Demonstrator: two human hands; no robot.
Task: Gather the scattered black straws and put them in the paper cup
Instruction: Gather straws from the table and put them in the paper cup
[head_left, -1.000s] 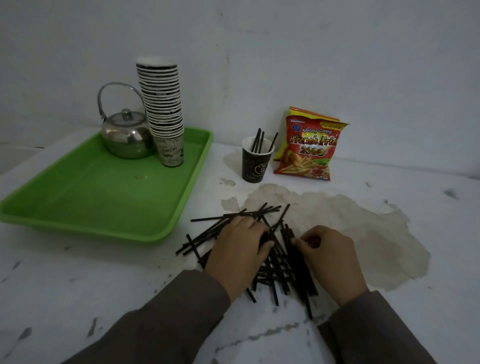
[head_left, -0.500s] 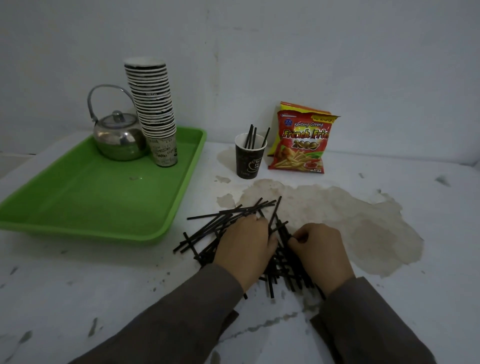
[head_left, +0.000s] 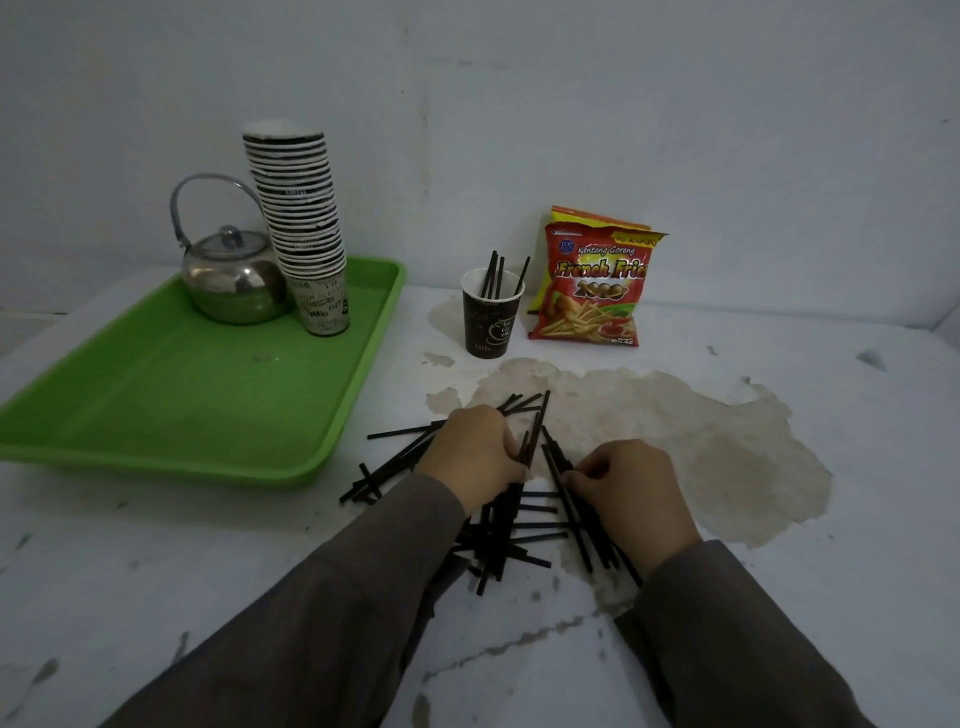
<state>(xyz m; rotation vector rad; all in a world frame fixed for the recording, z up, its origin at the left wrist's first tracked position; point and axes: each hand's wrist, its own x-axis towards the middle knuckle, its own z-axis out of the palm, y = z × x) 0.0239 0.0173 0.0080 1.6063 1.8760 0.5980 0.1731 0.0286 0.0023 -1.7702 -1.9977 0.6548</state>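
A pile of black straws (head_left: 511, 525) lies scattered on the white table in front of me. My left hand (head_left: 475, 457) rests on the left part of the pile, fingers closed around several straws that stick up past its knuckles. My right hand (head_left: 631, 493) pinches a small bunch of straws on the right side of the pile. A dark paper cup (head_left: 491, 325) stands upright beyond the pile, apart from both hands, with three straws standing in it.
A green tray (head_left: 156, 384) at the left holds a steel kettle (head_left: 234, 280) and a tall stack of paper cups (head_left: 301, 228). A red French fries snack bag (head_left: 592, 291) leans against the wall right of the cup. A brown patch of peeled surface (head_left: 701, 441) spreads at the right.
Both hands drew closer together over the pile and closed on straws; some straws under the left hand now tilt upward. The view shifted slightly.
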